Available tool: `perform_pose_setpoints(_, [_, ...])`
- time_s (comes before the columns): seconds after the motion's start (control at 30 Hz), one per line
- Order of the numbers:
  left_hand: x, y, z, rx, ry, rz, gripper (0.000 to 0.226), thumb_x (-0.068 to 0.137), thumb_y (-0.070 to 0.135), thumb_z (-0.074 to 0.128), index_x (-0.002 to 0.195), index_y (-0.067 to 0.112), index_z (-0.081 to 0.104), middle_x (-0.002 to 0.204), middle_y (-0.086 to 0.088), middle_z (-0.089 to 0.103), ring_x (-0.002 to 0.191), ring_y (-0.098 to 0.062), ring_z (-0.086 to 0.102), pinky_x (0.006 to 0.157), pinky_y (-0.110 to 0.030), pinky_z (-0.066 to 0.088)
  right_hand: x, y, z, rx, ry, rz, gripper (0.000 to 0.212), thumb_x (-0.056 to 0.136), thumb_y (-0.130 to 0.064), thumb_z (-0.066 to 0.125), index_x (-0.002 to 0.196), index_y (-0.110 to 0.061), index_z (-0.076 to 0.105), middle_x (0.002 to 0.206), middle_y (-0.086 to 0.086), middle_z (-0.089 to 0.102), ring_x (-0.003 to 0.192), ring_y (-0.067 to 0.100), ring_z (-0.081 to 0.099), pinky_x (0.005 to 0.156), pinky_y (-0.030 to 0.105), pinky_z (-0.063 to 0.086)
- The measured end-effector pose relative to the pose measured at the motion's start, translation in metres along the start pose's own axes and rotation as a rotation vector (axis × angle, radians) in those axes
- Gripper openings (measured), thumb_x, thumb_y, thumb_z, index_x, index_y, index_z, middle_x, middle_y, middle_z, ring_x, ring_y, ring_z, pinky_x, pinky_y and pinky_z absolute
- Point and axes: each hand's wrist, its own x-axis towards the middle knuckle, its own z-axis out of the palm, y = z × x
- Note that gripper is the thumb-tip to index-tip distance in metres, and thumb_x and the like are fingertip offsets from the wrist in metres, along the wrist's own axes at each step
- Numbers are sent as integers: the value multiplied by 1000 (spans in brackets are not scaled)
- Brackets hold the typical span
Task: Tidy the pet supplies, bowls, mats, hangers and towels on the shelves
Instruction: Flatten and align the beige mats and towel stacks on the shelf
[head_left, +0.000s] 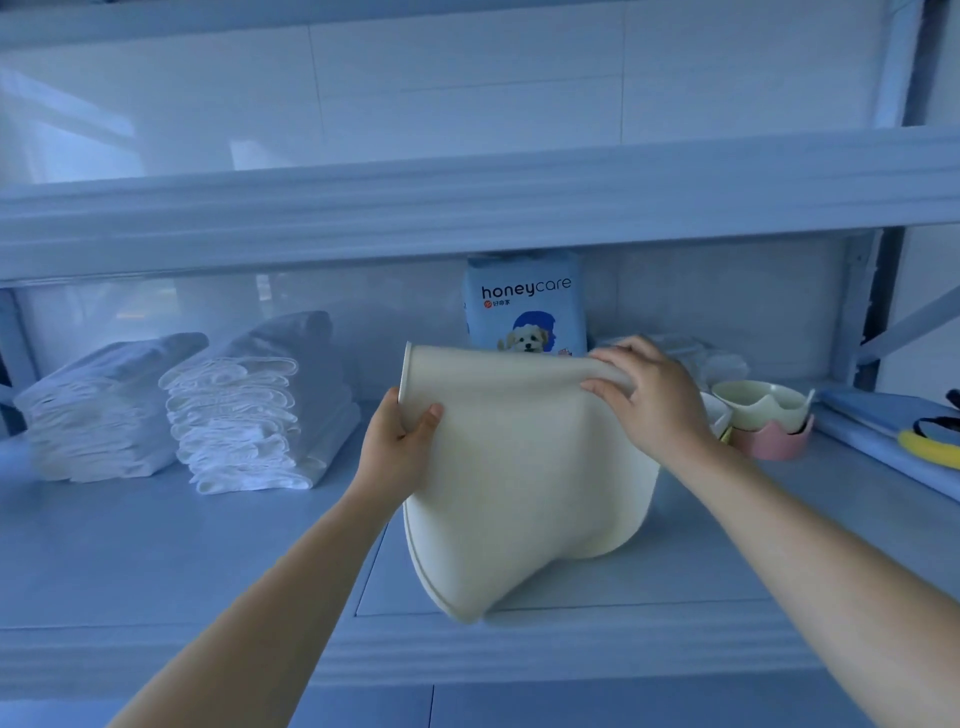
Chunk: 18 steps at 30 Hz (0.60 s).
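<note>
A cream flexible mat (524, 478) hangs over the middle shelf (156, 551), its lower corner drooping past the shelf's front edge. My left hand (397, 441) pinches the mat's upper left edge, thumb on the front. My right hand (654, 400) grips the folded upper right corner. Two stacks of folded white towels (93, 410) (249, 410) sit on the shelf at the left. A blue honeycare pet-pad pack (527, 306) stands behind the mat. Stacked pet bowls, a pale green bowl (763, 402) over a pink bowl (774, 441), sit at the right.
The upper shelf's beam (467, 202) runs across just above the hands. At the far right lie a blue flat item (883, 431) with a yellow and black object (930, 441) on it. A clear plastic-wrapped bundle (696, 353) sits behind the bowls.
</note>
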Motion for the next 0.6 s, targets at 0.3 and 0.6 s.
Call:
perform_pose_setpoints(0.3, [61,-79,19,324,65,-128,15,90,17,55,80,28,51,77,8,59,69,-9,55,54,-21,36,8,62,94,76,-399,156,41,83,-30,68,122,-20,59,120,-4,61,110,13,56,90,26,42])
perform_pose_setpoints(0.6, [97,-144,39,451,260,-324,10,86,19,56,87,9,55,76,0,57,77,-27,54,53,-25,34,2,114,141,165,-640,177,38,82,-34,69,117,-23,62,121,-8,61,110,1,53,87,10,32])
